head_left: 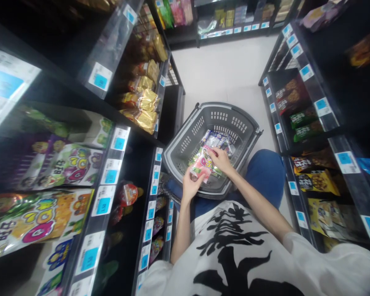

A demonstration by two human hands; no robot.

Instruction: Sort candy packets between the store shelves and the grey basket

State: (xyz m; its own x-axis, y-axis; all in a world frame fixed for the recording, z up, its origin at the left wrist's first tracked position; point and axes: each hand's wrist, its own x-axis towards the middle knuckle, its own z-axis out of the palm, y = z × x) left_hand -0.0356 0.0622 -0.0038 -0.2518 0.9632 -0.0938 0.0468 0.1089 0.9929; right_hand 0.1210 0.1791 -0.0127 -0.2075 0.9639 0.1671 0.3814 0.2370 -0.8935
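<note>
Over the grey shopping basket (180,142) I hold a small pink and white snack packet (206,163) between both hands. My left hand (191,183) grips its lower left end, with the thumb on the front. At the packet's upper right edge, my right hand (220,158) pinches it between thumb and fingers. Beneath it in the basket lie several other packets, among them a dark blue and silver packet (216,138) and some green ones partly hidden by my hands. The basket stands on the floor between my bent legs.
Snack shelves flank me closely. On the left are large snack bags (40,222) and gold-wrapped packs (148,100); on the right, a yellow snack bag (319,181) and green packs (304,130). Beyond the basket, pale floor (218,70) runs to another shelf (234,31).
</note>
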